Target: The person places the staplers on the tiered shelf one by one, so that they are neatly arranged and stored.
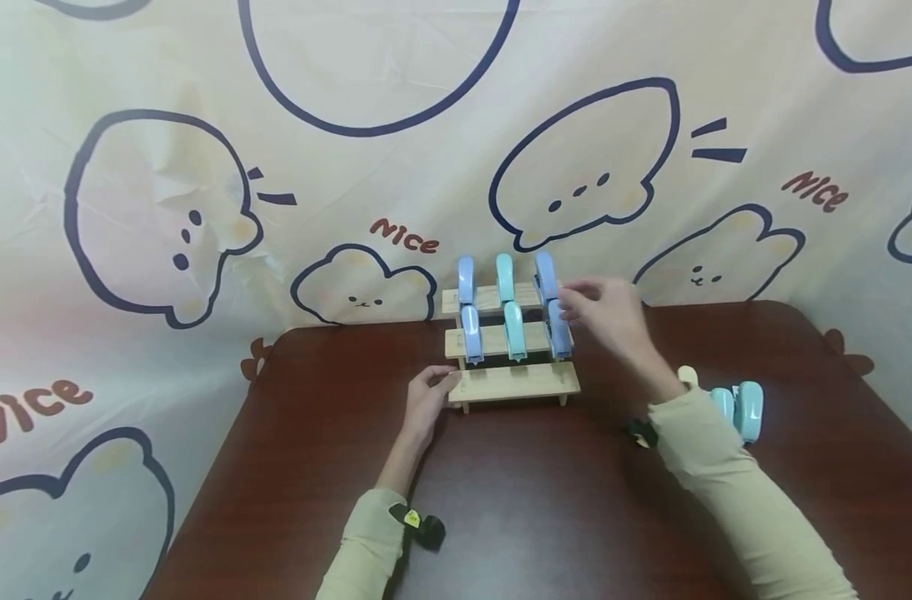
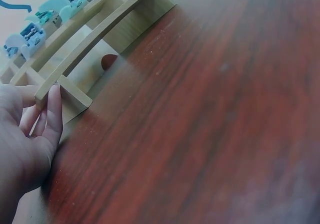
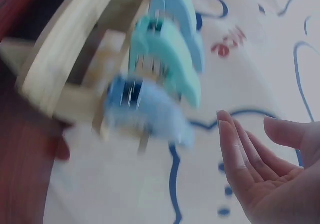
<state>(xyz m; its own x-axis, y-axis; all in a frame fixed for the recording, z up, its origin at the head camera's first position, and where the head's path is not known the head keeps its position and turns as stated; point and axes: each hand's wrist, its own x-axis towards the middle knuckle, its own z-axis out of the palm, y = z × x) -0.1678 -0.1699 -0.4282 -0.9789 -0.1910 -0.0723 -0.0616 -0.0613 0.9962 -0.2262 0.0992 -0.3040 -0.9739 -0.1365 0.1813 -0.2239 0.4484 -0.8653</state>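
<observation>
A three-step wooden display rack [image 1: 512, 382] stands at the back of the table. My left hand [image 1: 429, 398] pinches the left end of its lowest step between thumb and fingers, as the left wrist view [image 2: 50, 101] also shows. Small staplers stand on the two upper steps: on the top one a blue stapler [image 1: 466, 279], a teal stapler [image 1: 504, 275] and another blue stapler [image 1: 546, 273]; on the middle one a blue stapler [image 1: 472, 333], a teal stapler [image 1: 514, 329] and a blue stapler [image 1: 558, 332]. Beside the right-hand blue staplers hovers my right hand [image 1: 606, 312], holding nothing, fingers apart from thumb.
On the table right of the rack lie two teal staplers [image 1: 749, 410] and a pale yellow object [image 1: 688, 376], partly hidden by my right sleeve. A cloth backdrop [image 1: 396, 183] with cartoon drawings hangs close behind the rack. The dark wooden table [image 1: 516, 500] stretches toward me.
</observation>
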